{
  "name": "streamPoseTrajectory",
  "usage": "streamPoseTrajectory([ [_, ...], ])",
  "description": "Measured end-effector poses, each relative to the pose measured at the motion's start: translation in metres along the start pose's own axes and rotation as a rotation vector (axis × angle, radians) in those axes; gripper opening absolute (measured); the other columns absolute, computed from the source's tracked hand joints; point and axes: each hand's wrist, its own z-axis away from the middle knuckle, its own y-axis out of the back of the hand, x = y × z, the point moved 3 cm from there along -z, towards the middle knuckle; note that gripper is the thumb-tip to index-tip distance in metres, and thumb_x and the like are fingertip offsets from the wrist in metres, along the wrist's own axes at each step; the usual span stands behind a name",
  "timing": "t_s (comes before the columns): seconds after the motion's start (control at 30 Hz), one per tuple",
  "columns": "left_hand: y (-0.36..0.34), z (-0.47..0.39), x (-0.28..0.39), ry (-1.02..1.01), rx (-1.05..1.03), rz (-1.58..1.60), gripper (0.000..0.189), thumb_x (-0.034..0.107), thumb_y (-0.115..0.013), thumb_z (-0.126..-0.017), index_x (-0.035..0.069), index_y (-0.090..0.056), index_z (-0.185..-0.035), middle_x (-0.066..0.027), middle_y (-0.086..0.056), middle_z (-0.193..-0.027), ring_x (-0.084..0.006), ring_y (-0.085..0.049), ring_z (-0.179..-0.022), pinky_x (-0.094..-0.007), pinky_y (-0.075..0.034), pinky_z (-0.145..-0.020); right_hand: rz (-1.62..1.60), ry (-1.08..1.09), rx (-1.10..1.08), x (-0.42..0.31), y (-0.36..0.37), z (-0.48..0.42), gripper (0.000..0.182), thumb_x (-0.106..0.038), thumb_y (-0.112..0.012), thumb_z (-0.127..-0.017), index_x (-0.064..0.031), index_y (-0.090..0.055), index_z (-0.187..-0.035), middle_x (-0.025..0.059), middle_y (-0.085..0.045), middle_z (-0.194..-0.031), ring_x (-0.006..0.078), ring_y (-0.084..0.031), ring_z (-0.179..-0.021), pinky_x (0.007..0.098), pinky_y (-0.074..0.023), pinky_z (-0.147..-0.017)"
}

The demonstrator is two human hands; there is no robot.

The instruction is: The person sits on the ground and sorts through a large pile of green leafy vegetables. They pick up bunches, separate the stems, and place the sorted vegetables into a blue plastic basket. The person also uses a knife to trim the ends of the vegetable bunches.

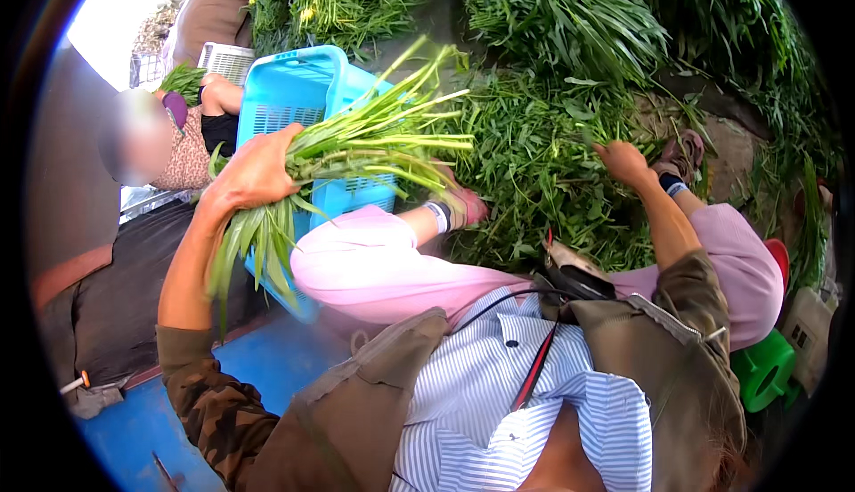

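Note:
My left hand grips a bunch of leafy green stalks, which look like water spinach. Their pale stem ends fan out to the right, while the leaves hang below my fist. Behind the bunch stands a light-blue plastic basket with slotted walls; the greens partly cover it. My right hand is over the loose cut greens on the ground, near my right foot. Its fingers are curled, and blur at the fingertips hides whether anything is held.
Heaps of long-leaved greens lie at the back and right. Another person sits beyond the basket at left, near a white crate. A green plastic stool is at my right. Blue sheeting lies at lower left.

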Motion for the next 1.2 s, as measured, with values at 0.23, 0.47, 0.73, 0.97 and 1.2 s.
streamPoseTrajectory([
  [0.23,-0.025,-0.016,0.001,-0.339,0.374,-0.947,0.040,0.002,-0.058,-0.075,-0.004,-0.054,-0.114,-0.0155,-0.058,-0.074,-0.0308,-0.061,-0.065,-0.0410,-0.047,-0.060,-0.775,0.274,0.103,-0.168,0.117,0.003,0.043,-0.036,-0.042,-0.102,-0.0024,-0.067,-0.113,0.0024,-0.055,-0.062,0.0125,-0.049,-0.056,0.0357,-0.0427,-0.052],
  [0.47,0.019,0.020,0.001,-0.735,0.616,-1.021,0.032,0.010,-0.058,-0.076,0.001,-0.058,-0.107,-0.0047,-0.048,-0.069,-0.0198,-0.051,-0.062,-0.0338,-0.039,-0.055,-0.132,0.077,-0.234,-0.091,0.029,-0.002,0.065,-0.054,-0.040,-0.097,0.0039,-0.068,-0.089,0.0227,-0.066,-0.081,0.0389,-0.063,-0.076,0.0483,-0.0490,-0.074],
  [0.73,0.036,0.047,0.017,-0.934,0.567,-1.008,0.034,0.011,-0.064,-0.075,0.009,-0.060,-0.108,-0.0079,-0.061,-0.082,-0.0205,-0.058,-0.069,-0.0341,-0.048,-0.064,-0.976,0.183,-0.062,-0.134,0.112,-0.012,0.050,-0.042,-0.028,-0.105,-0.0056,-0.051,-0.079,-0.0040,-0.038,-0.058,0.0112,-0.030,-0.047,0.0346,-0.0315,-0.044],
  [0.97,0.072,0.048,0.048,-0.972,0.675,-1.073,0.030,0.012,-0.063,-0.074,0.007,-0.063,-0.104,-0.0131,-0.063,-0.086,-0.0266,-0.062,-0.074,-0.0379,-0.050,-0.065,-0.429,0.440,-0.359,-0.145,0.042,-0.004,0.067,-0.053,-0.034,-0.100,0.0010,-0.055,-0.065,0.0074,-0.045,-0.051,0.0207,-0.042,-0.046,0.0428,-0.0397,-0.051],
  [1.2,0.046,0.026,-0.004,-0.671,0.703,-0.987,0.035,0.008,-0.056,-0.078,0.000,-0.057,-0.113,-0.0064,-0.048,-0.072,-0.0207,-0.051,-0.064,-0.0342,-0.042,-0.059,0.093,-0.083,0.024,-0.003,0.053,-0.002,0.040,-0.039,-0.048,-0.096,-0.0010,-0.059,-0.094,0.0217,-0.064,-0.083,0.0406,-0.061,-0.081,0.0518,-0.0460,-0.072],
])
